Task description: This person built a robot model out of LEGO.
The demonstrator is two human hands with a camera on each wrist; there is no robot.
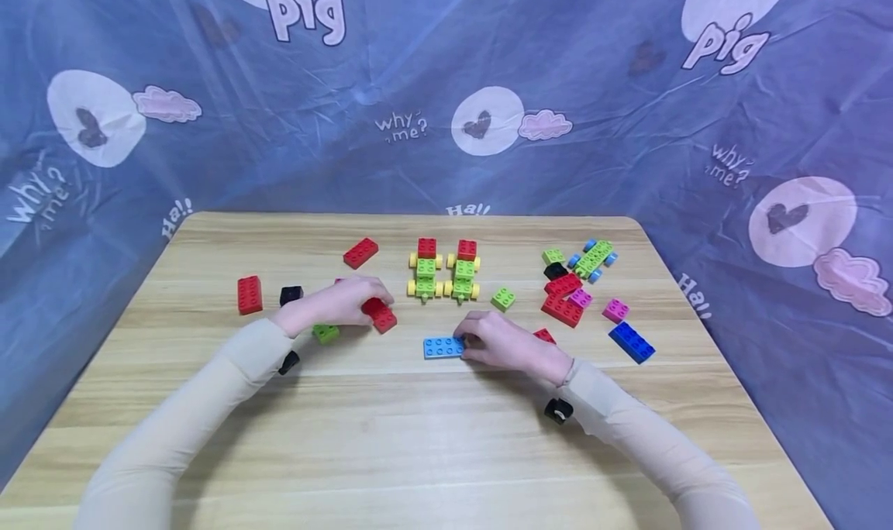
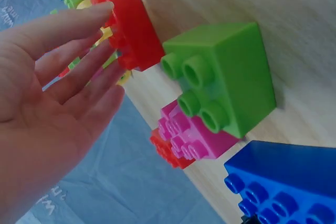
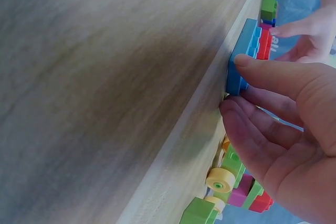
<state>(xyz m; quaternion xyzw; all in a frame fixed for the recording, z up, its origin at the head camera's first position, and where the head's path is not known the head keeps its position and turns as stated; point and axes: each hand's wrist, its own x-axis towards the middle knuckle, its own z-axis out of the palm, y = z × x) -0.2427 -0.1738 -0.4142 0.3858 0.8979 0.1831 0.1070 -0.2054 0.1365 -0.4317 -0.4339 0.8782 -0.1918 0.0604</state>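
Observation:
My left hand (image 1: 346,299) is at a red brick (image 1: 382,315) left of centre, its thumb and fingers about the brick's upper end. In the left wrist view, the thumb overlaps that brick's studded side. My right hand (image 1: 504,342) pinches the right end of a light blue brick (image 1: 443,348), thumb on its near side in the right wrist view. Close below my left hand lie a green brick (image 2: 231,77), a pink brick (image 2: 202,137) and a dark blue brick (image 2: 289,166), the last hidden by the arm in the head view.
Two small vehicles of green, red and yellow-wheeled pieces (image 1: 426,268) (image 1: 463,270) stand behind the hands. At right are red bricks (image 1: 562,309), a dark blue brick (image 1: 632,342) and a green base with blue wheels (image 1: 593,260). Another red brick (image 1: 249,294) lies far left.

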